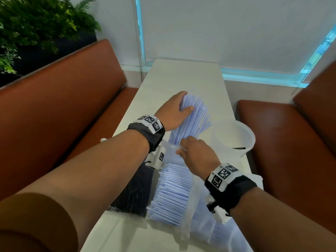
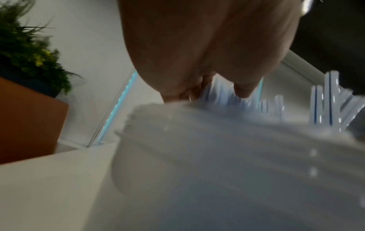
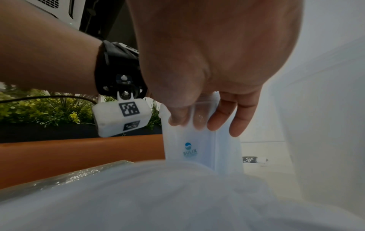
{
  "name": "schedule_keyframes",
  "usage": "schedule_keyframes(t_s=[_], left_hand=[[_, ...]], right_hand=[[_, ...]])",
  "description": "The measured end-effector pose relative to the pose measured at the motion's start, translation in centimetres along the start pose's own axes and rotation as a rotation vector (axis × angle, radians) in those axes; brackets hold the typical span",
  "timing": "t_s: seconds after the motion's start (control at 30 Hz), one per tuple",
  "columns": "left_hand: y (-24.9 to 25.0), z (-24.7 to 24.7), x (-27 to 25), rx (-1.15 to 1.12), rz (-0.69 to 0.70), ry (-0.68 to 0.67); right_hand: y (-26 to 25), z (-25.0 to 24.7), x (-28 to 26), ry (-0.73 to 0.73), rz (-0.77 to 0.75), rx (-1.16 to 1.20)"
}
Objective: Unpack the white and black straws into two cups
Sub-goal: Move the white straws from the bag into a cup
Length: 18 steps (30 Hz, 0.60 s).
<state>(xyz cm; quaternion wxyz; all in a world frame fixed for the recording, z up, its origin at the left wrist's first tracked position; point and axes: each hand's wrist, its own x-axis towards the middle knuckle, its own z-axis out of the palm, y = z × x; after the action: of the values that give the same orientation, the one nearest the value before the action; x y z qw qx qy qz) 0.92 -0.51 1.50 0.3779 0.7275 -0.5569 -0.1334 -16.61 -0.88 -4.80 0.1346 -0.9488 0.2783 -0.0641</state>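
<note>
A fanned bundle of white straws (image 1: 195, 118) with thin blue lines sticks out of a clear plastic bag (image 1: 198, 211) lying on the table. My left hand (image 1: 187, 101) grips the bundle's far end, thumb over it. In the left wrist view that hand (image 2: 215, 90) shows blurred, with straw ends (image 2: 326, 101) beside it. My right hand (image 1: 180, 148) pinches the bag's mouth, and the right wrist view shows this hand (image 3: 195, 120) on the bag (image 3: 189, 150), which bears a blue logo. More white straws (image 1: 172, 193) lie stacked in the bag. A pack of black straws (image 1: 134, 193) lies left of it. A clear cup (image 1: 249, 135) stands to the right.
The narrow white table (image 1: 181, 75) runs away from me between two orange-brown benches (image 1: 63, 99), with a wall and window at its far end. Plants (image 1: 36, 24) stand behind the left bench. A small black item (image 1: 240, 148) lies by the cup's base.
</note>
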Motion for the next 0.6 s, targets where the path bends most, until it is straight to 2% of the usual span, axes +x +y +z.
schedule_keyframes(t_s=[0.07,0.17,0.2,0.27,0.33,0.37,0.47,0.6], left_hand=[[0.3,0.0,0.2,-0.007,0.021,-0.006],[1.6,-1.0,0.7,-0.091,0.086,0.116],[2.1,-1.2,0.9,-0.065,0.130,0.117],[3.3,-1.1,1.1,0.052,0.203,-0.012],[4.0,-0.9,0.8,0.169,0.215,-0.196],[4.2,-0.7,0.7,0.200,0.230,-0.234],[4.3,0.0,-0.1,0.225,0.292,-0.207],[4.6,1.8,-0.7,0.435,0.417,-0.111]], right_hand=[[-0.1,-0.1,0.0,-0.001,-0.004,-0.006],[-0.1,-0.1,-0.1,-0.005,-0.008,-0.008],[-0.1,-0.2,-0.1,-0.012,-0.007,-0.005],[-0.1,-0.3,0.0,-0.021,-0.007,0.003],[-0.1,-0.4,-0.1,-0.027,-0.004,0.010],[0.0,-0.3,-0.1,-0.028,-0.003,0.013],[0.1,-0.1,-0.2,-0.026,-0.008,0.022],[-0.1,-0.1,0.2,-0.033,0.003,0.013]])
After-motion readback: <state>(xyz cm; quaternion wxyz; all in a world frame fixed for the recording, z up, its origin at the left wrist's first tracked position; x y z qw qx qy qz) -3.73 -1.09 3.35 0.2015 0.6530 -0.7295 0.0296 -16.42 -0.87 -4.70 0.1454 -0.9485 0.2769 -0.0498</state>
